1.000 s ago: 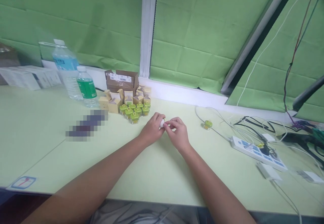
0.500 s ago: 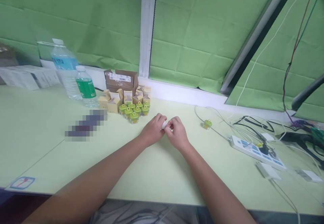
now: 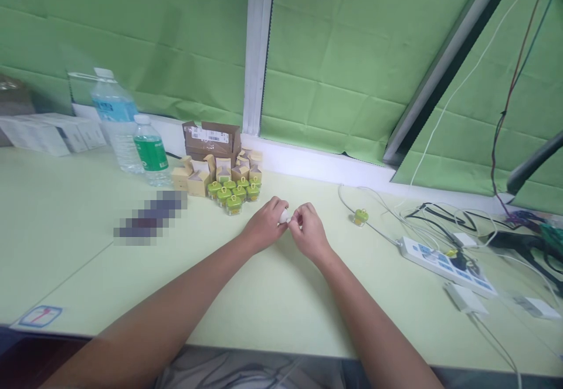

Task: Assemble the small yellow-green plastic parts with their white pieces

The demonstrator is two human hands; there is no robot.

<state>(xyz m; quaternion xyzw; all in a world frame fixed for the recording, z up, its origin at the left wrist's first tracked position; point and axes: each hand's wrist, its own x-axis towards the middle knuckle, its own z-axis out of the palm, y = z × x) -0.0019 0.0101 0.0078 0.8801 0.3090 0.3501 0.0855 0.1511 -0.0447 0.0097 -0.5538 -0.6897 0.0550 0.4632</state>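
My left hand (image 3: 265, 225) and my right hand (image 3: 310, 232) meet at the middle of the pale green table (image 3: 264, 301). Both are closed around a small white object (image 3: 284, 217) pinched between their fingertips; only a sliver of it shows. Just behind and to the left stand several small green-capped items (image 3: 233, 192) in a cluster, with small tan boxes (image 3: 197, 178) beside them. One more green-capped item (image 3: 360, 217) sits alone to the right of my hands.
Two water bottles (image 3: 151, 151) stand at the back left beside white cartons (image 3: 48, 134). A brown cardboard box (image 3: 213, 138) sits behind the tan ones. A white power strip (image 3: 446, 266), adapters and tangled cables lie at the right. Green curtains hang behind.
My right hand has drawn slightly closer to the left, its fingers curling tighter on the white object. Everything else stays put.
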